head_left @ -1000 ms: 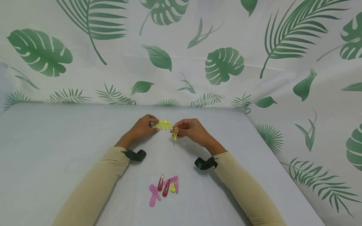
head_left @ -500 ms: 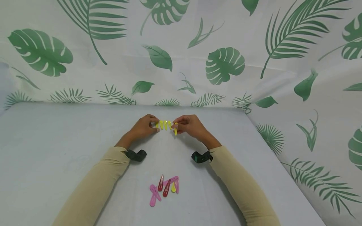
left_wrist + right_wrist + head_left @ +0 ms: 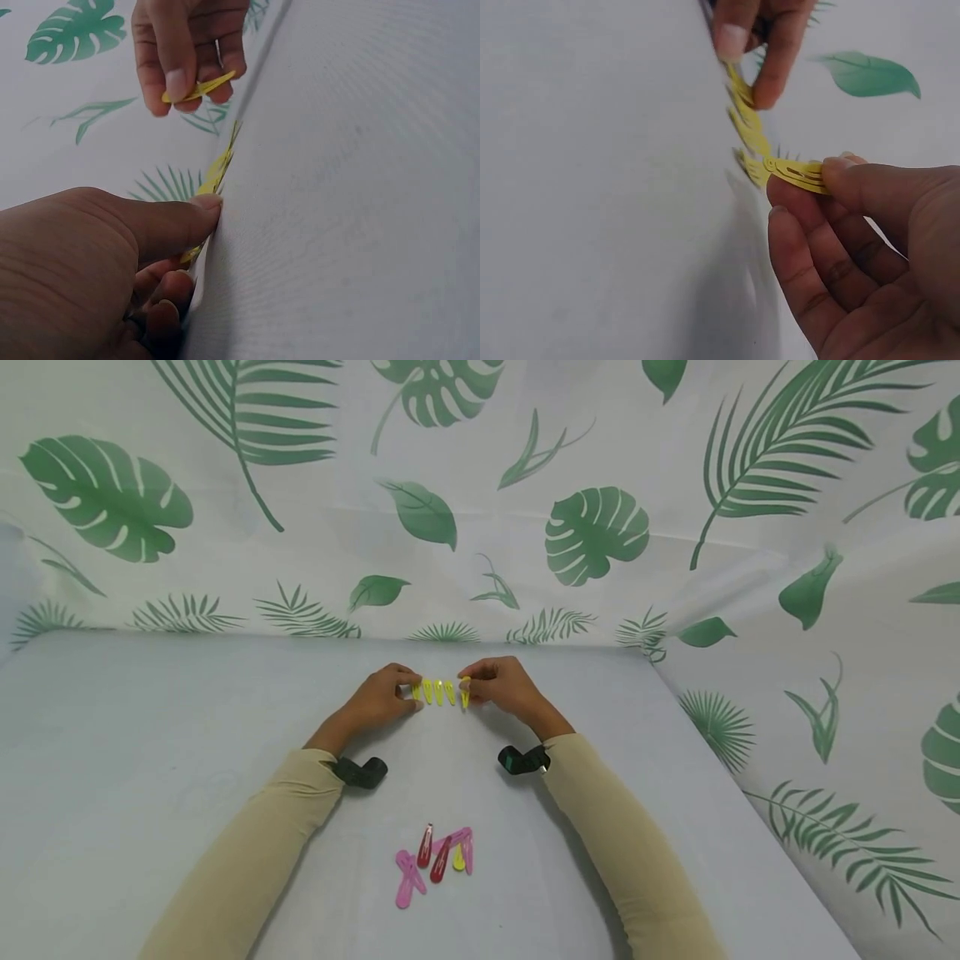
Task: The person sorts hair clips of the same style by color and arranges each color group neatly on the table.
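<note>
While right hand (image 3: 510,689) pinches yellow clip (image 3: 466,693) between thumb and fingers, left hand (image 3: 382,697) holds leftmost clip (image 3: 416,692) of row (image 3: 438,692), thumb at near end, finger at far end. Right grip closed on that one clip; clip raised above white desk (image 3: 225,710), just off row's right end. Left grip parted by clip's length. Row: four yellow clips side by side. Nearer person, loose pile: red clips (image 3: 425,847), pink clips (image 3: 406,877), part-hidden yellow one (image 3: 459,859). Leaf-print cloth (image 3: 480,527) behind desk.
</note>
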`<state>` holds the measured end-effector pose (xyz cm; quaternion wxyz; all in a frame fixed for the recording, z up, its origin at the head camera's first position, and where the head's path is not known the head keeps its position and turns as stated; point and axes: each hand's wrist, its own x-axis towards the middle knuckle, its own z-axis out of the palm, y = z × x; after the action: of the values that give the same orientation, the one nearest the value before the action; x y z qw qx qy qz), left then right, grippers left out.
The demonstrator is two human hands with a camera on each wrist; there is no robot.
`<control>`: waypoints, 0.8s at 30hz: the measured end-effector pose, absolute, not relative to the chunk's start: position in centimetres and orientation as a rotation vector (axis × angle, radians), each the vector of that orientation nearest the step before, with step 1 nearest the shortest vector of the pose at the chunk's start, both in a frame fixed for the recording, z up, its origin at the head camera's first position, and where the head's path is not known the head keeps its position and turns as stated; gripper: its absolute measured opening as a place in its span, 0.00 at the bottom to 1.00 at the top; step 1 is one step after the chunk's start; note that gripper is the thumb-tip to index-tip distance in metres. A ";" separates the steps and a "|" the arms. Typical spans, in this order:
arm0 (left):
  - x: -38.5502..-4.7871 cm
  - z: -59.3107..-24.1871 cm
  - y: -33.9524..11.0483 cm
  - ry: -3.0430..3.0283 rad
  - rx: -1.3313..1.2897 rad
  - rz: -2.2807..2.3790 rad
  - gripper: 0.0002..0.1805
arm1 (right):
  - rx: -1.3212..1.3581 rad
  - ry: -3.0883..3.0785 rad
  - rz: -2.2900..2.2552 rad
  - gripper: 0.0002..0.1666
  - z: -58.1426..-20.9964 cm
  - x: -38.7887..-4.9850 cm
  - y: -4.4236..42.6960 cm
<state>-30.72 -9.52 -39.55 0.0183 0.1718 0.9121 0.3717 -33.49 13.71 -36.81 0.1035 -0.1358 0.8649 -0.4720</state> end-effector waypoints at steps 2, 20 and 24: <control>-30.7 -39.6 -9.6 2.834 0.533 1.151 0.27 | -0.386 2.557 -1.391 0.13 -36.8 -34.0 13.4; -30.8 -39.7 -9.7 2.832 0.538 1.150 0.27 | -0.312 2.635 -1.295 0.10 -37.4 -35.3 12.8; -30.8 -39.6 -9.6 2.827 0.538 1.154 0.27 | -0.311 2.663 -1.256 0.09 -37.5 -35.3 12.8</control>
<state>-30.76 -9.58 -39.63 0.0206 0.1736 0.9116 0.3721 -35.27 12.78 -37.51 0.0903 -0.1046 0.8958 -0.4224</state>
